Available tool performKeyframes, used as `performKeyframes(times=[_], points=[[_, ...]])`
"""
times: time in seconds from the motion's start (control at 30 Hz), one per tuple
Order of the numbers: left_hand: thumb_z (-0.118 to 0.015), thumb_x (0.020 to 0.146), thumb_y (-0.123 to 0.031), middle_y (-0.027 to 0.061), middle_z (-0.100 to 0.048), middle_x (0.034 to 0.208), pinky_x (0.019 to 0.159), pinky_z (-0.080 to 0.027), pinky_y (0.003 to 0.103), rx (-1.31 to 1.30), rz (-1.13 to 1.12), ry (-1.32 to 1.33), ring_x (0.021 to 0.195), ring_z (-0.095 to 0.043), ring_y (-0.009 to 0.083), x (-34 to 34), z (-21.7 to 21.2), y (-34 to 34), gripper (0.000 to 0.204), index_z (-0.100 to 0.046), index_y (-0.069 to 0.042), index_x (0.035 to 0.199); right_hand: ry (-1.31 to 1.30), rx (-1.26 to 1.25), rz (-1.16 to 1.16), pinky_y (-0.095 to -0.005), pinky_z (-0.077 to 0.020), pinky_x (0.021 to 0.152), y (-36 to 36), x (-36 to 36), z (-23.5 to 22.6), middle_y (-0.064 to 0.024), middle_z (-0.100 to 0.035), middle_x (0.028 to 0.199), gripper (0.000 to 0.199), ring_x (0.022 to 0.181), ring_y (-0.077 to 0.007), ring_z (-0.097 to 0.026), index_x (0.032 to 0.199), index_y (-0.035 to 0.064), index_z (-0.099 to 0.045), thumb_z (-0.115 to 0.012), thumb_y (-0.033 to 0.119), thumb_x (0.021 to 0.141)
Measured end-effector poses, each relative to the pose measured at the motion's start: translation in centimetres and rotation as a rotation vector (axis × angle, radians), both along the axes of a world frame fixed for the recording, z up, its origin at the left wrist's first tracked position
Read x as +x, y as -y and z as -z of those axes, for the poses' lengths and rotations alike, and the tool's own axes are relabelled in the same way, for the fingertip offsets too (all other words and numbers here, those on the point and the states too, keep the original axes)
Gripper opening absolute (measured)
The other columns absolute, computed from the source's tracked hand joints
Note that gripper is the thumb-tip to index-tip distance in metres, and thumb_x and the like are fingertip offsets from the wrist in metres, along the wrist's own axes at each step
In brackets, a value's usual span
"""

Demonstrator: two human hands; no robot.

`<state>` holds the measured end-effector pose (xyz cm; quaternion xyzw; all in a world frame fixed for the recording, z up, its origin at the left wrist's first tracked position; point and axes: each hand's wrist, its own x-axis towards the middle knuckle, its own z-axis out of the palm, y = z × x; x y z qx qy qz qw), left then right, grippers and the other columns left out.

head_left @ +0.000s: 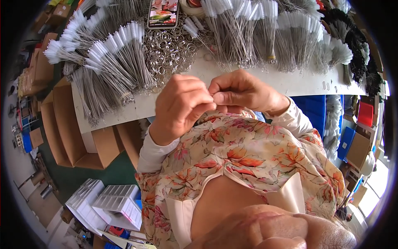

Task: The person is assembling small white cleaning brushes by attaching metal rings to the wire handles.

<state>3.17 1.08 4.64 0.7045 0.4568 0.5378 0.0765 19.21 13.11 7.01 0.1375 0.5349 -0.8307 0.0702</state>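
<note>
My left hand and my right hand meet fingertip to fingertip in front of the white table's near edge. Both are closed in a pinch, and whatever lies between the fingers is hidden or too small to name. Just beyond them a heap of shiny metal rings covers part of the tabletop. Bundles of wire-handled brushes with white bristles lie left of the rings. More such brushes are spread along the right side. A couple of loose brushes rest beside the ring heap.
A phone with a lit screen lies at the far side of the rings. Black-bristled brushes hang at the table's right end. Open cardboard boxes stand on the floor at left, white plastic trays lower left, and a blue bin under the table at right.
</note>
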Motion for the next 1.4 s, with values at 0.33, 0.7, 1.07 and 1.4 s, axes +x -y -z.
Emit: performKeyframes(times=[0.33, 0.7, 1.07, 1.4], points=[[-0.061, 0.087, -0.012, 0.0039, -0.062, 0.082, 0.058, -0.048, 0.024, -0.375, -0.37, 0.515, 0.068, -0.059, 0.012, -0.3, 6.9, 1.3, 0.012, -0.059, -0.001, 0.092, 0.261, 1.594, 0.091, -0.0338, -0.0468, 0.058, -3.8, 9.0, 4.6, -0.0099, -0.062, 0.075, 0.009, 0.068, -0.0242, -0.063, 0.083, 0.0027, -0.063, -0.059, 0.009, 0.079], [-0.068, 0.08, -0.026, 0.0044, -0.058, 0.057, 0.047, -0.042, 0.029, -0.695, -0.706, -0.081, 0.049, -0.057, 0.0154, -1.3, 11.2, 4.4, 0.024, -0.058, -0.005, 0.073, -0.054, 0.955, 0.329, -0.0275, -0.05, 0.059, 0.8, 3.7, 8.0, -0.0087, -0.063, 0.085, 0.01, 0.068, -0.0177, -0.062, 0.088, 0.0028, -0.066, -0.061, 0.0, 0.08], [-0.05, 0.089, -0.004, 0.017, -0.062, 0.1, 0.071, -0.057, 0.033, -0.637, -0.093, 1.038, 0.082, -0.065, 0.0207, -2.3, 7.5, 3.9, 0.011, -0.054, 0.004, 0.095, -0.135, 1.307, 0.114, -0.0339, -0.048, 0.055, 3.1, -2.4, 7.9, -0.0048, -0.062, 0.083, 0.005, 0.064, -0.0249, -0.062, 0.078, 0.0098, -0.065, -0.064, 0.015, 0.077], [-0.054, 0.083, 0.008, 0.0115, -0.061, 0.105, 0.077, -0.053, 0.025, -0.468, -0.003, 0.59, 0.09, -0.062, 0.014, -4.6, 3.2, 2.2, 0.02, -0.061, 0.0, 0.1, -0.169, 0.907, 0.271, -0.0346, -0.0471, 0.061, 2.5, -2.9, 5.2, -0.0093, -0.061, 0.078, 0.012, 0.067, -0.0274, -0.061, 0.085, 0.0044, -0.066, -0.065, 0.015, 0.079]])
